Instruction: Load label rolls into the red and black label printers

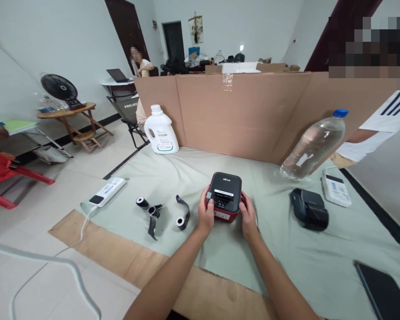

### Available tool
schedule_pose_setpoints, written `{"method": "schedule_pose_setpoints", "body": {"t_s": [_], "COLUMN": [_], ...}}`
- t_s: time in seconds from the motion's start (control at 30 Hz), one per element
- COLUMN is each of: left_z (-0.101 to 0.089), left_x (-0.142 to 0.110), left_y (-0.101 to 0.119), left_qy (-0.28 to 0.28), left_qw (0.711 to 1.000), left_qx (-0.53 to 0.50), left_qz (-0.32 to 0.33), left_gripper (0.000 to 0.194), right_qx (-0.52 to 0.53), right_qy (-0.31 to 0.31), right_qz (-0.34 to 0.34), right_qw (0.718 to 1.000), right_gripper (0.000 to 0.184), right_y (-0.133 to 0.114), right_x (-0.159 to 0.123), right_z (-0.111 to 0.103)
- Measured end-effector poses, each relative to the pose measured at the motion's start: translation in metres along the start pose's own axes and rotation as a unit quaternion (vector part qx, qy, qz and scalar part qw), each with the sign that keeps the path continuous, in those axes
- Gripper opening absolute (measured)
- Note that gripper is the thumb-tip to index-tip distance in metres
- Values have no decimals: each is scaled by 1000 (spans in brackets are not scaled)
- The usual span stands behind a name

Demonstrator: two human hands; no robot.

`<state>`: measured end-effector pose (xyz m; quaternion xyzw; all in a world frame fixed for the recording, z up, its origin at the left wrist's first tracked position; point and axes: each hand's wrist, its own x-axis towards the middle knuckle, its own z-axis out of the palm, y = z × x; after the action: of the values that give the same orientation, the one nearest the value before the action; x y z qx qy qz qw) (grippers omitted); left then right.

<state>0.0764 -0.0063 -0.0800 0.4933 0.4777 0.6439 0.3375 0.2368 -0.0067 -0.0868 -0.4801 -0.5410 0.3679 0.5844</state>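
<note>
A small red and black label printer [225, 195] stands on the pale green cloth [193, 169] in the middle of the view. My left hand [206, 214] grips its left side with fingers curled on the casing. My right hand [248, 215] clasps its right side the same way. Left of the printer lie two black ribbon rolls [182, 213] with loose curling tape [152, 214].
A black printer [309, 209], a white device [336, 189] and a leaning water bottle [313, 144] sit at the right. A white jug [160, 130] and power strip [107, 191] are at the left. A cardboard wall [240, 111] backs the cloth. People sit beyond it.
</note>
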Motion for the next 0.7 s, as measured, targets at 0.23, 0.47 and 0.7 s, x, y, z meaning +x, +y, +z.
{"method": "schedule_pose_setpoints", "body": {"t_s": [0.23,0.47,0.7], "left_z": [-3,-13,-81], "left_x": [5,15,104], "left_y": [4,34,97], "left_qy": [-14,-23,-38], "left_qw": [1000,998,999], "left_qx": [4,18,-6], "left_qz": [-2,-47,21], "left_gripper": [51,58,56], "right_qx": [1,-76,-67], "right_qy": [-73,-150,-126], "right_qz": [-32,-70,-139], "right_qw": [997,983,980], "right_gripper": [69,102,106], "right_y": [3,-10,-94], "right_x": [-3,7,59], "right_z": [-9,-13,83]}}
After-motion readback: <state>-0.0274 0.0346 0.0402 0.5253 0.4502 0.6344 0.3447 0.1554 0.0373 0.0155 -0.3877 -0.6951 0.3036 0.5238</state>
